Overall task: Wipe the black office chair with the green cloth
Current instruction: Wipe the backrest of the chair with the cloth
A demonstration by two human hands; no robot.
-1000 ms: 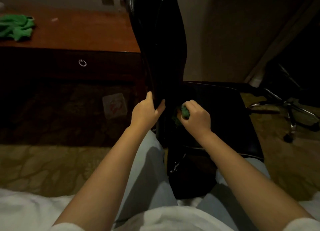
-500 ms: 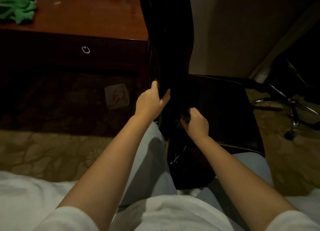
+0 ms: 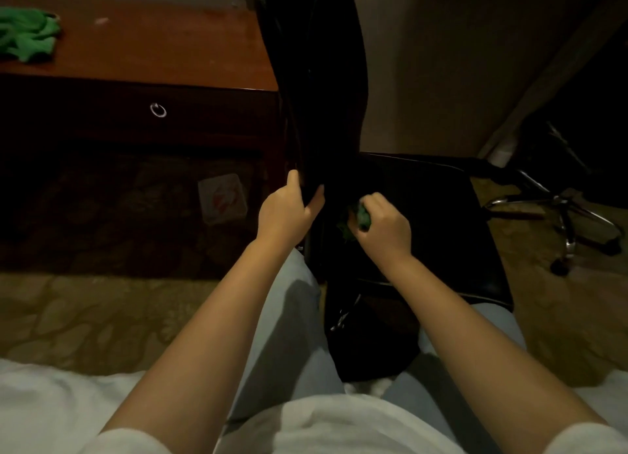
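— Nearest the camera, on the white bed (image 3: 51, 406), what is the person doing?

— Sitting at its edge, knees in pale trousers resting against the black office chair (image 3: 431, 195), with both bare forearms reaching forward to it.

— And the hands?

— The left hand (image 3: 283, 212) is gripping the near edge of the backrest (image 3: 326, 90), thumb on one side and fingers curling round the other, seemingly steadying it. The right hand (image 3: 385, 227) is closing in a fist round the green cloth (image 3: 363, 217), which is bunching out past the thumb and pressing into the crease where backrest and seat are meeting.

— How far along is the wiping looking?

— Hard to be judging, since the black surface is too dark to be showing wiped from unwiped. I am reckoning it as mid-task. The cloth is working that inner corner, and the long stretch of backrest beyond the hands and the broad seat panel are likely waiting their turn.

— Anything lying farther off?

— Beyond the chair, a second green cloth (image 3: 27, 34) is lying crumpled on the wooden worktop (image 3: 153, 45), well apart from the hands, above a drawer with a ring pull (image 3: 158, 110). Off to the right, a chrome wheeled base (image 3: 571, 222) is showing over the patterned carpet. Whether it is belonging to this chair, I cannot tell.
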